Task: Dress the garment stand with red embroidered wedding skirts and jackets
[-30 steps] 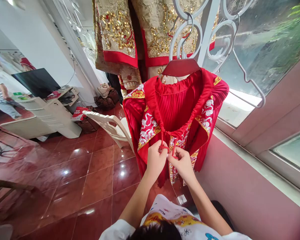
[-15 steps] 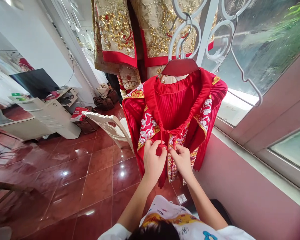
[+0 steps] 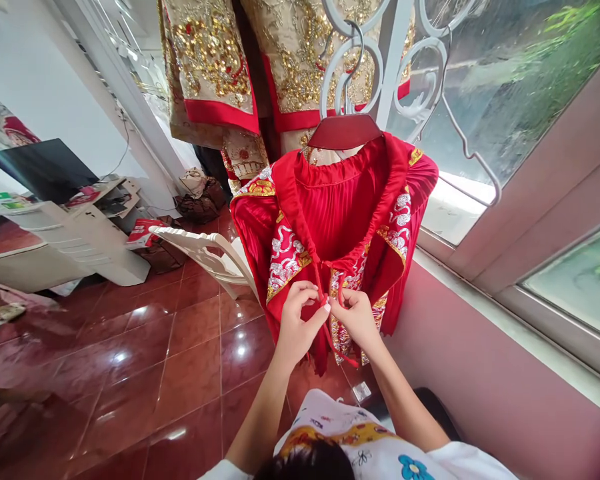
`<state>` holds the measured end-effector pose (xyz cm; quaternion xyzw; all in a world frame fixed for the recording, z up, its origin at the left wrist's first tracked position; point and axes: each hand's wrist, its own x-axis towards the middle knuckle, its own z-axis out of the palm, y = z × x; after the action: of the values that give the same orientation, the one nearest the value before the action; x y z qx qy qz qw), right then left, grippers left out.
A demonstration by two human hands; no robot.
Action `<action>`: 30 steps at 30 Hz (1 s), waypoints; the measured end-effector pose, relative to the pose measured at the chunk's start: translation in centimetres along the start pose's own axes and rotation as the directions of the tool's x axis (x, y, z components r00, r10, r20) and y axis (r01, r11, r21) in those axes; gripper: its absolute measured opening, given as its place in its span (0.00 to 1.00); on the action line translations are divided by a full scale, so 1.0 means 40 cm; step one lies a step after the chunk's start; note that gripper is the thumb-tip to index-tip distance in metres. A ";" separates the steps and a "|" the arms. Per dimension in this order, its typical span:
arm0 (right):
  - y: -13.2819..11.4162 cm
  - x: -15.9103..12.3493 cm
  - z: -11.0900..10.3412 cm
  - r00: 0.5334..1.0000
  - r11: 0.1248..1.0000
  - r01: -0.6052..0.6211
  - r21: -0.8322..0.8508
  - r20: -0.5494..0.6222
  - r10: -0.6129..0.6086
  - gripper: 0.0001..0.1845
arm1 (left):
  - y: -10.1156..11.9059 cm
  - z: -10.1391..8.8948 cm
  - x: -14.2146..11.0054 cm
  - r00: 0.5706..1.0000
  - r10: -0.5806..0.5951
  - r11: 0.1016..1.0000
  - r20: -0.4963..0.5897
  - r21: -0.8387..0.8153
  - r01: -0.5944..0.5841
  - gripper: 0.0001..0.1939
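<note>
A red pleated garment [image 3: 340,200] with silver and gold embroidery hangs from a dark red hanger [image 3: 346,132]. A thin red drawstring [image 3: 336,350] comes out at the front of its gathered waistband, and one loose end dangles below my hands. My left hand [image 3: 300,320] pinches the drawstring between thumb and fingers. Close beside it, my right hand [image 3: 356,317] grips the other side of the drawstring, fingers curled. The two thumbs nearly meet, and the exact shape of the cord between them is partly hidden by my fingertips.
Gold-sequinned garments [image 3: 220,60] hang behind. An unused metal hanger [image 3: 467,147] hangs on the white scrolled grille [image 3: 353,57] by the window. A white chair [image 3: 215,257] stands to the left, with a desk [image 3: 75,233] and dark monitor [image 3: 43,170] farther back.
My left fingers have shifted on the drawstring, and a loose end now hangs below my hands. The view has turned slightly right, and a person at the far left has gone out of sight.
</note>
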<state>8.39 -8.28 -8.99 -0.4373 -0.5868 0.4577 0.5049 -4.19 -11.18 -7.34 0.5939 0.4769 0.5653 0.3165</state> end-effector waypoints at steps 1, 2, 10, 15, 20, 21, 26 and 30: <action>0.000 0.002 -0.001 1.000 0.999 -0.019 0.026 0.023 0.019 0.22 | -0.005 -0.003 0.003 0.997 -0.024 0.994 0.074 -0.102 0.032 0.05; 0.001 0.003 -0.002 0.998 0.998 -0.042 0.054 0.054 0.039 0.22 | -0.009 -0.007 0.006 0.988 -0.036 0.981 0.153 -0.182 0.064 0.07; -0.010 -0.004 -0.022 0.988 0.984 -0.124 0.126 0.105 0.111 0.24 | -0.024 -0.019 0.011 0.983 0.152 0.914 0.100 0.363 -0.178 0.14; -0.035 -0.017 -0.056 0.998 0.999 -0.049 -0.015 0.041 0.049 0.25 | -0.038 -0.035 -0.001 0.885 0.455 0.544 0.097 0.757 -0.363 0.07; -0.051 -0.026 -0.098 0.987 0.985 0.049 -0.164 0.161 -0.023 0.17 | 0.008 -0.085 0.022 0.748 0.641 0.292 0.172 0.846 -0.445 0.14; -0.058 -0.026 -0.110 0.983 0.977 0.071 -0.200 0.178 -0.035 0.17 | 0.022 -0.100 0.032 0.721 0.666 0.253 0.189 0.852 -0.458 0.15; -0.105 -0.002 -0.226 0.970 0.939 0.194 -0.284 0.199 -0.141 0.15 | 0.071 -0.220 0.098 0.645 0.747 0.240 0.161 0.840 -0.488 0.19; -0.110 0.032 -0.314 0.976 0.938 0.172 -0.302 -0.078 -0.204 0.12 | 0.091 -0.280 0.141 0.648 0.758 0.489 -0.077 0.724 -0.486 0.22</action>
<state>20.48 -6.70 -3.53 -0.4732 -0.6592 0.2912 0.5067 -14.86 -9.06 -0.13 0.6727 0.4378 0.5452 -0.2420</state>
